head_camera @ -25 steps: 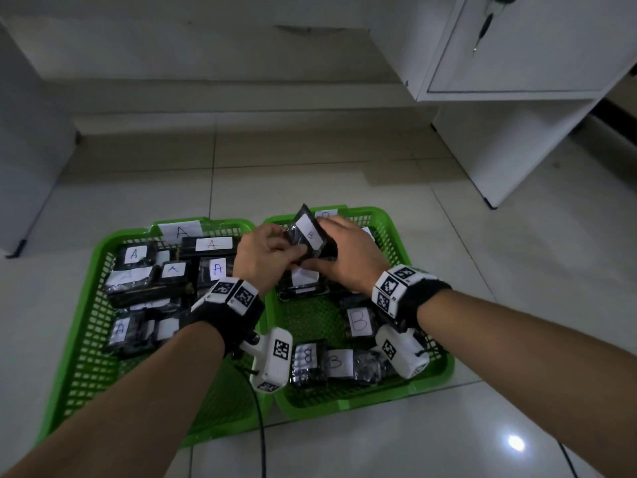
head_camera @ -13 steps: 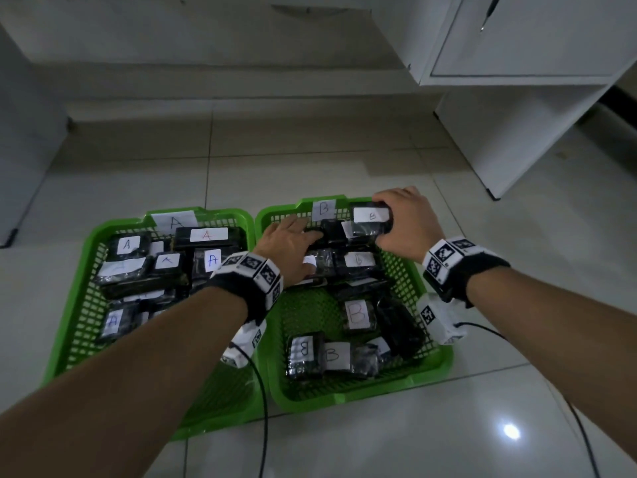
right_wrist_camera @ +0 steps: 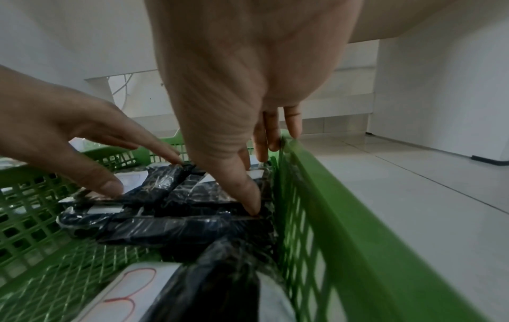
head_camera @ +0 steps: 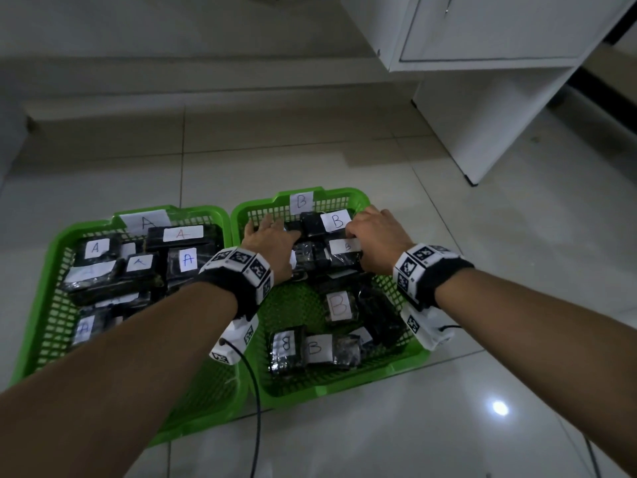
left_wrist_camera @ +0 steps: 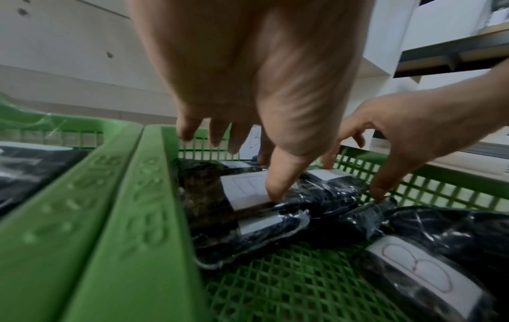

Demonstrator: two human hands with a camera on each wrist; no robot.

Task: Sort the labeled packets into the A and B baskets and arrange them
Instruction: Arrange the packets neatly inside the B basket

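The packet raised over the B basket (head_camera: 386, 365) a second ago has been laid at its far end. The B packets (head_camera: 332, 243) there are pressed by the extended fingers of the left hand (head_camera: 267, 241) and right hand (head_camera: 377, 236).

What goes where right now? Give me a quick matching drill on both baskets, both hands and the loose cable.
Things:
1. A basket
2. B basket
3. left hand
4. black cable

Places:
a. runs between the two baskets' near ends
b. right one of the pair
c. left one of the pair
d. on packets at the B basket's far end

Pairs: 1-c, 2-b, 3-d, 4-a
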